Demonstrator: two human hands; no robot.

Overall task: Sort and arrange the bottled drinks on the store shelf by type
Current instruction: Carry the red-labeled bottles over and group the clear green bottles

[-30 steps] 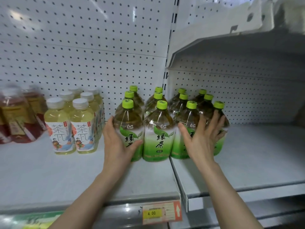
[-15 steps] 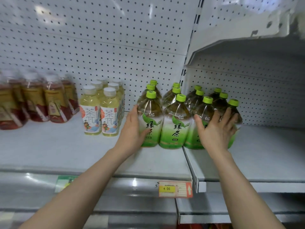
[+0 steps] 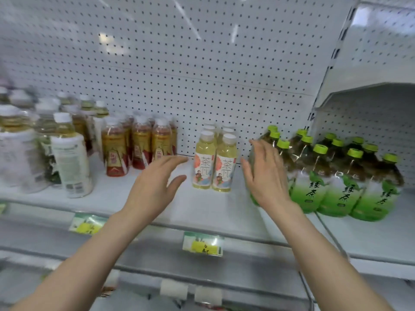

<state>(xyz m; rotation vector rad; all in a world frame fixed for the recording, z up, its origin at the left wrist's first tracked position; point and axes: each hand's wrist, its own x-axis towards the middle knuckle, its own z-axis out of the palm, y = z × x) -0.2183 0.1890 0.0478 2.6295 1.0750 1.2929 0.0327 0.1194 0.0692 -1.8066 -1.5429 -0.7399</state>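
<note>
shelf, white pegboard, price tags

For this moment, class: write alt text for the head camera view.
Two open hands, left hand and right hand, reach toward two rows of pale yellow tea bottles on a white shelf. Green-capped tea bottles stand right; red-labelled bottles left.

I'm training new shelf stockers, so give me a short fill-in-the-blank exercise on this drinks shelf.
1. The big tea bottles at the right have ____ caps.
2. The small yellow bottles stand between the person's two ____.
3. The left hand is open and holds ____.
4. The back wall of the shelf is dotted with small ____.

Missing words: green; hands; nothing; holes
</note>
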